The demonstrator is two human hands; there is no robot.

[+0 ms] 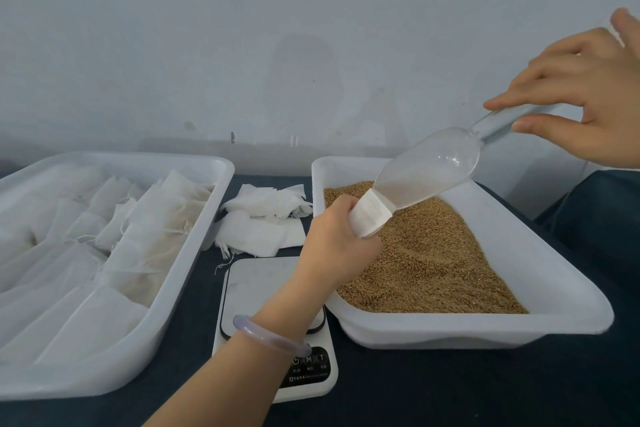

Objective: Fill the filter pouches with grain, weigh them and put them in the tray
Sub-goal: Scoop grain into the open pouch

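Pouch (370, 215) gripped in your left hand (334, 239); your right hand (581, 107) pinches scoop (433, 166) handle, spout at pouch mouth, above grain tray (540, 253).

One wide-angle head view looks forward and down, close over the tabletop (450, 388). Left hand (334, 243) and right hand (585, 100) loom near, wall (311, 28) behind.

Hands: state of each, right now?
Left hand: closed around a filter pouch, above the grain tray.
Right hand: fingers pinching the clear scoop handle, tip at the pouch mouth.
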